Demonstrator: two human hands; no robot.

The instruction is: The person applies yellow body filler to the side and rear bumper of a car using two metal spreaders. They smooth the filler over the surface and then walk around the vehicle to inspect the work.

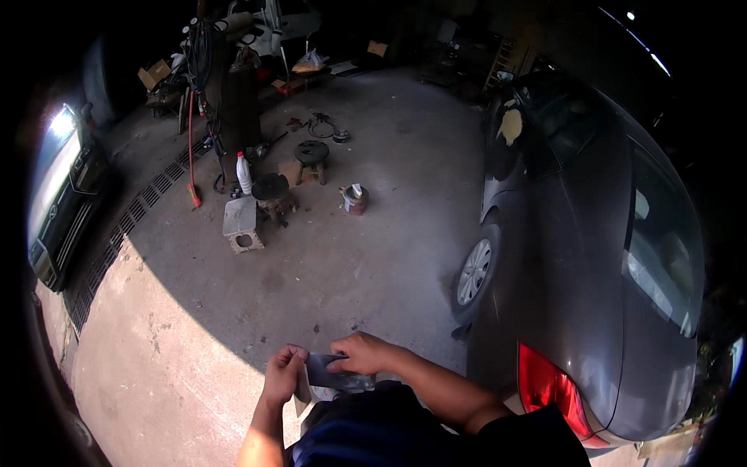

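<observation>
In front of my body, low in the head view, a dark grey sheet that looks like sandpaper is stretched between my hands. My left hand pinches its left edge between thumb and fingers. A paler flap hangs below that grip. My right hand is closed on the sheet's upper right part, thumb over the dark face. To my right stands a dark grey car, with its red tail light close to my right arm. A tan patch shows farther forward on the car.
Ahead on the concrete floor stand two round stools, a light step stool, a white bottle and a can. A floor grate runs along the left, near another vehicle. Hoses hang by a post.
</observation>
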